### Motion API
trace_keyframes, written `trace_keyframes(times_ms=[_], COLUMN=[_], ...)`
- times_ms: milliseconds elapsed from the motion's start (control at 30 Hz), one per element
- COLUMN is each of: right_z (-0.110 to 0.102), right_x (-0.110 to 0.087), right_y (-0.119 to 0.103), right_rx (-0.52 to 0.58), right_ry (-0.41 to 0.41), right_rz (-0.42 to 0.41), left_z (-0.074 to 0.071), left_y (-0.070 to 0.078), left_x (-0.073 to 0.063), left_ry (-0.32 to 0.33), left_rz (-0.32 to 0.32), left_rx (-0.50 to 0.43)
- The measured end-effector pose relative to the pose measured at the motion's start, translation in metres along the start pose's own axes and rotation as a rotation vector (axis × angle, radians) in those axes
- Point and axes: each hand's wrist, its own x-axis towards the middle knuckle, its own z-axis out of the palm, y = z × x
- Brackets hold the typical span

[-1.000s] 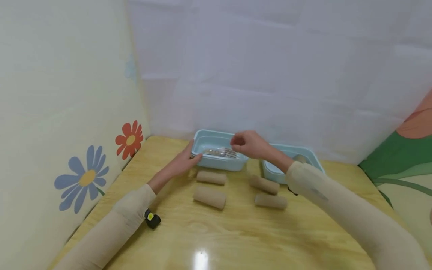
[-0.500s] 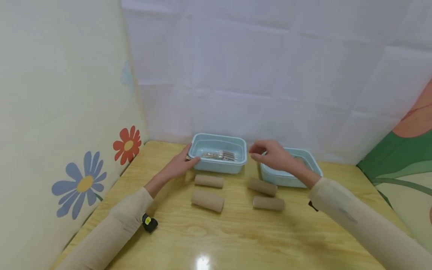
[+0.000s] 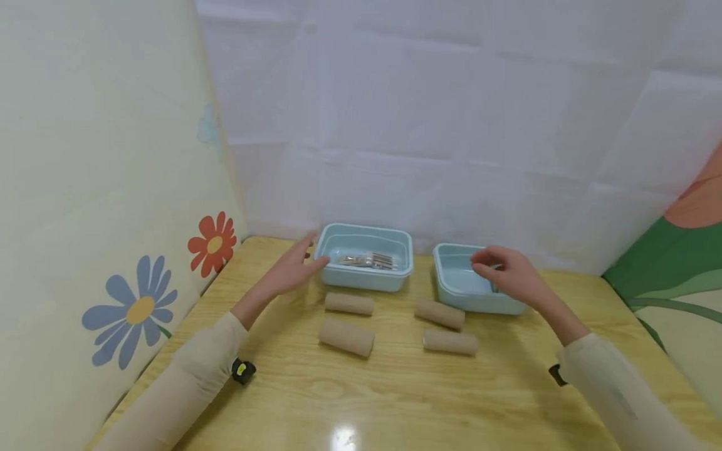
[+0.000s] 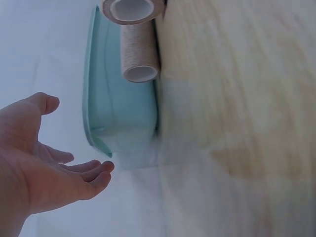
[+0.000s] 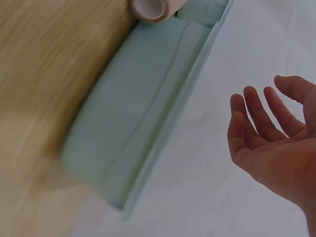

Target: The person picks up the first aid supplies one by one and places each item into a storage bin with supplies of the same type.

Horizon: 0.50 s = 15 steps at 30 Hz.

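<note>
My left hand (image 3: 290,268) is at the left end of the left light-blue bin (image 3: 366,280), thumb and fingers spread. In the left wrist view the left hand (image 4: 54,158) is apart from the bin wall (image 4: 118,98) and holds nothing. Several forks (image 3: 380,260) lie together inside that bin. My right hand (image 3: 507,272) hovers over the right light-blue bin (image 3: 459,299) and hides part of its inside. Seen from the right wrist, the right hand (image 5: 274,123) has its fingers loosely bent with nothing in them.
In front of the left bin lie two brown cardboard tubes, a nearer one (image 3: 346,337) and a farther one (image 3: 350,304). Two more, one tilted tube (image 3: 440,314) and one nearer tube (image 3: 450,342), lie before the right bin. A white sheet (image 3: 366,125) hangs behind the table (image 3: 316,394).
My right hand has moved right, from the forks in the left bin to above the right bin. My left hand has come off the left bin's rim, moving slightly left.
</note>
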Motion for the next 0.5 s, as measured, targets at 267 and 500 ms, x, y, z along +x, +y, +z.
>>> trace_keyframes(times_ms=[267, 500], right_z=[-0.01, -0.023], right_x=[-0.033, -0.04], right_y=[0.043, 0.066], right_rx=[0.019, -0.039], right_ry=[0.111, 0.164], right_rz=[0.133, 0.166], left_z=[-0.007, -0.006], left_y=[0.019, 0.043], left_x=[-0.004, -0.014], left_ry=[-0.004, -0.01], left_rz=[0.073, 0.134], left_rx=[0.156, 0.17])
